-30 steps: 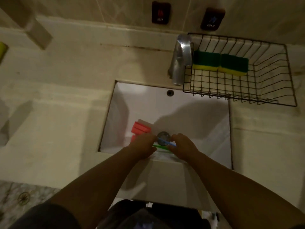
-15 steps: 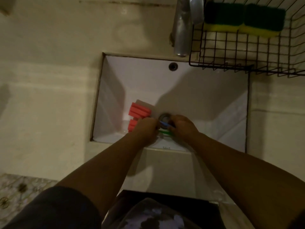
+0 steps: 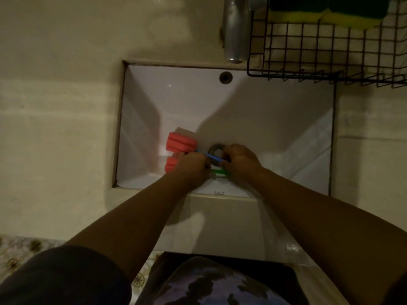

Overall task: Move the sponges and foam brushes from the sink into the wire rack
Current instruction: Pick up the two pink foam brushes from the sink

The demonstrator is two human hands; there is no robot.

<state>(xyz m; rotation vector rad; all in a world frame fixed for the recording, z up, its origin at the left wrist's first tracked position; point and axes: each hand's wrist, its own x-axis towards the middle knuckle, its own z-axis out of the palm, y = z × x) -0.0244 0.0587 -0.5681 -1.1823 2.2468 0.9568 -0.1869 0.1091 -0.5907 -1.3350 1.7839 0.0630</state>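
Two pink foam brush heads lie at the bottom left of the white sink [image 3: 264, 111]: an upper one [image 3: 181, 143] and a lower one [image 3: 172, 164], the latter partly under my left hand [image 3: 192, 167]. A blue handle [image 3: 211, 156] and a green handle [image 3: 219, 171] run between my hands. My left hand is closed over the handles near the foam, and my right hand [image 3: 240, 160] grips their other ends, over the drain [image 3: 217, 150]. Two green-and-yellow sponges [image 3: 326, 13] sit in the black wire rack [image 3: 330, 51] at the top right.
A metal tap [image 3: 235, 31] overhangs the sink's back edge, just left of the rack. An overflow hole [image 3: 226, 77] is in the back wall. Beige counter [image 3: 59, 119] surrounds the sink. Patterned floor [image 3: 19, 249] shows at the bottom left.
The camera has moved down and closer to the sink. Both hands have stayed on the brush handles by the drain, closing tighter around them.
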